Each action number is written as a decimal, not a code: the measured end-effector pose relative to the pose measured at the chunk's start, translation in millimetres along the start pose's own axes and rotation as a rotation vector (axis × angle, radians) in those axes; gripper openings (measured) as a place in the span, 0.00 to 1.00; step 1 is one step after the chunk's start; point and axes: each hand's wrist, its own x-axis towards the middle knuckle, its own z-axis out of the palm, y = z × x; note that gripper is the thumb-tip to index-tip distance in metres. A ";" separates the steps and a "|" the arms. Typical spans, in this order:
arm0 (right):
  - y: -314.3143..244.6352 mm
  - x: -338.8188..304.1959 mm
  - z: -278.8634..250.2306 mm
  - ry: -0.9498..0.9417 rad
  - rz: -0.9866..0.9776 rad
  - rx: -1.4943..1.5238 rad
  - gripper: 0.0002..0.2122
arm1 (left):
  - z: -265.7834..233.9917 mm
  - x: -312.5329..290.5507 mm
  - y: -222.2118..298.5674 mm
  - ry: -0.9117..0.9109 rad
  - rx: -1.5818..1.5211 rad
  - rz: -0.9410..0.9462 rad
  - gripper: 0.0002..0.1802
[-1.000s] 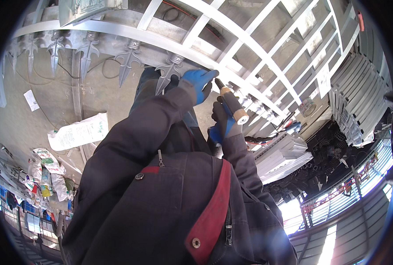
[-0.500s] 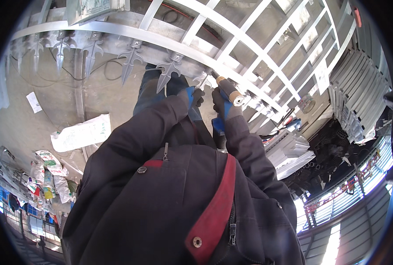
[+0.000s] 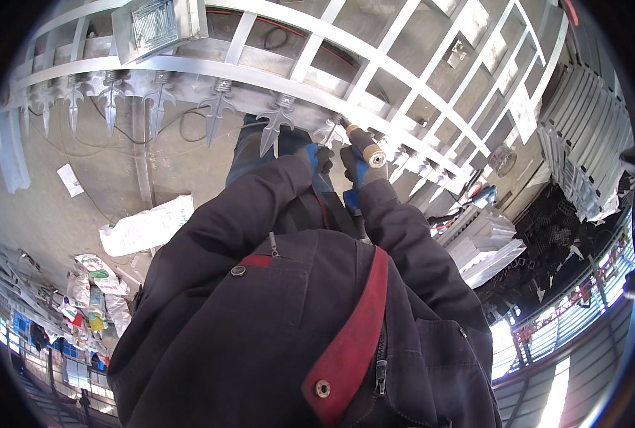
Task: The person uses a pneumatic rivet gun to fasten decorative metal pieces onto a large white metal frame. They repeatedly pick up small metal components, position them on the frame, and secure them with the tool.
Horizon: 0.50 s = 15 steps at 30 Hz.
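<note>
My left hand (image 3: 320,160), in a dark glove with blue, is closed at the lower tip of a silver spear-shaped finial (image 3: 330,131). What the fingertips pinch is partly hidden. Just to the right, my right hand (image 3: 354,165), gloved alike, is wrapped round a dark cylindrical tool (image 3: 364,145) with tan bands and a round, pale-centred end. Its narrow dark front points up at the frame beside that finial. More finials, such as one (image 3: 277,123) left of my hands, hang in a row from the pale metal frame (image 3: 260,74).
A plate-like metal piece (image 3: 159,30) rests on the frame at far left. On the floor lie a white sack (image 3: 147,225), a paper (image 3: 69,180) and crumpled bags (image 3: 97,285). Stacked metal bars (image 3: 586,150) and dark metal pieces (image 3: 556,239) stand to the right. Cables cross the floor.
The whole view has shifted, so the floor and finials at left sit farther right. Both hands keep their holds; the tool's rear end sits slightly farther left.
</note>
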 end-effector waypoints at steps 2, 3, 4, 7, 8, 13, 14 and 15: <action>1.3 1.2 -0.6 -0.026 0.023 -0.003 0.13 | -3.3 3.0 -0.7 -0.039 -0.015 0.027 0.11; 1.2 0.1 -1.4 -0.031 0.045 -0.004 0.13 | -3.7 4.6 -1.2 -0.043 -0.012 -0.018 0.11; 0.2 -1.1 -2.2 -0.036 0.058 0.037 0.13 | -3.4 6.3 -1.7 -0.058 0.033 -0.003 0.11; -8.6 -4.6 -2.0 -0.046 0.086 0.197 0.13 | -2.4 9.0 -0.5 -0.036 0.113 -0.075 0.11; -11.8 -6.6 -1.5 -0.034 0.078 0.161 0.13 | -1.5 8.5 0.1 -0.029 0.069 -0.070 0.11; -26.0 -13.5 -3.3 -0.041 0.118 0.040 0.13 | 2.5 1.2 7.7 0.016 0.018 -0.057 0.11; -26.8 -14.1 -4.0 -0.040 0.091 -0.002 0.14 | 2.9 -0.2 9.9 0.011 0.041 -0.068 0.12; -26.8 -14.5 -4.4 -0.041 0.074 -0.040 0.14 | 3.1 -1.6 11.7 0.025 0.065 -0.074 0.12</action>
